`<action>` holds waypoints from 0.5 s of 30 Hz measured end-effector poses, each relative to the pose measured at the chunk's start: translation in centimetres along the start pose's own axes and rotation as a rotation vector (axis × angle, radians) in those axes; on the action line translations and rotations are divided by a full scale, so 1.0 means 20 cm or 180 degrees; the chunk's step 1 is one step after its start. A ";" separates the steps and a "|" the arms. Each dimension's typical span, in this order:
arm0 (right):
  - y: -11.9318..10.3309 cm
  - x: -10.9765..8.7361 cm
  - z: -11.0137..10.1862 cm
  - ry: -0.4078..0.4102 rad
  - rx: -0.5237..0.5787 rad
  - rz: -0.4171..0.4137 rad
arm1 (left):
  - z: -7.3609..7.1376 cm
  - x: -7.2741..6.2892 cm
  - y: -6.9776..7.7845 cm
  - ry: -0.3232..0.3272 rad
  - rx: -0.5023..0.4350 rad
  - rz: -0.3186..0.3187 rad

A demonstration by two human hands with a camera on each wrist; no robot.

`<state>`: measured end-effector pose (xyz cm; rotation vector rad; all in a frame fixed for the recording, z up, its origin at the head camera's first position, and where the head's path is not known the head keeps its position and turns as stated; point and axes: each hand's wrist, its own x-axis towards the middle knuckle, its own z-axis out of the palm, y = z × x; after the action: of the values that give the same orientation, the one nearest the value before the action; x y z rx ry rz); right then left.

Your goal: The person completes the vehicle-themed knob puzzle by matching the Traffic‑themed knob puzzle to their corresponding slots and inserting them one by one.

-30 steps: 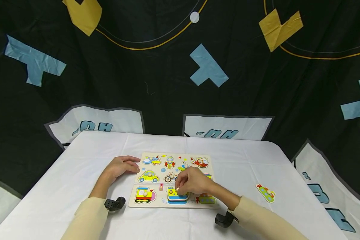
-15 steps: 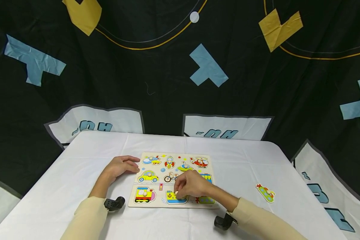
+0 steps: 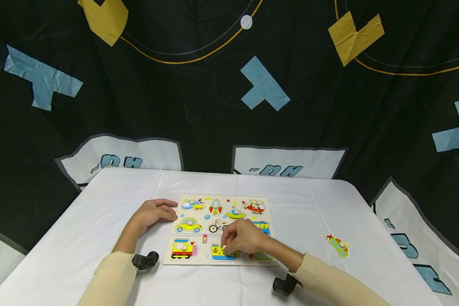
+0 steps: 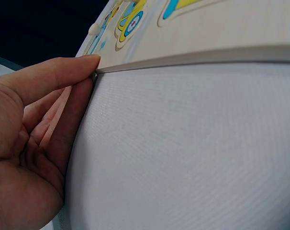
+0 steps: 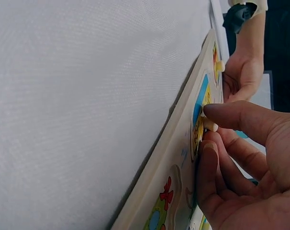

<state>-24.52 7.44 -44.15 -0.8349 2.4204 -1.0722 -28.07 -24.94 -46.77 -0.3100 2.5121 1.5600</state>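
Note:
My right hand (image 3: 242, 237) pinches at the round knob (image 5: 210, 125) of a yellow-and-blue boat puzzle piece (image 3: 217, 255). Thumb and fingers sit on either side of that knob in the right wrist view. The boat lies in its recess in the front row of the wooden peg puzzle board (image 3: 205, 261), partly covered by the hand. At the board's left edge rests my left hand (image 3: 154, 212), its fingertips against the rim in the left wrist view. Just right of the boat is a recess picturing a green plane (image 3: 262, 256), partly behind my right wrist.
A loose green-and-red plane piece (image 3: 338, 246) lies on the white tablecloth (image 3: 310, 204), right of the board. Other pieces fill the board, among them a train (image 3: 184, 249), a car (image 3: 188, 225) and a helicopter (image 3: 254, 207). A black curtain (image 3: 199, 119) hangs behind the table.
The boat piece, raised and offset over its recess a second ago, now sits down level in it. My right hand has lowered and shifted slightly left; the left hand stays put.

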 end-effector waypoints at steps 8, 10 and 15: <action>0.00 0.00 0.00 0.0003 0.0048 0.0075 | 0.00 0.01 0.00 -0.0014 0.0042 -0.0003; 0.00 0.00 -0.01 -0.0002 0.0055 0.0093 | 0.00 0.01 0.00 -0.0030 0.0039 -0.0005; 0.00 -0.01 -0.02 -0.0042 0.0119 0.0076 | 0.00 0.02 -0.01 -0.0036 0.0021 -0.0035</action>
<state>-24.58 7.75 -43.83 -0.7964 2.3862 -1.0961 -28.47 -25.06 -47.03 -0.3129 2.5021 1.5449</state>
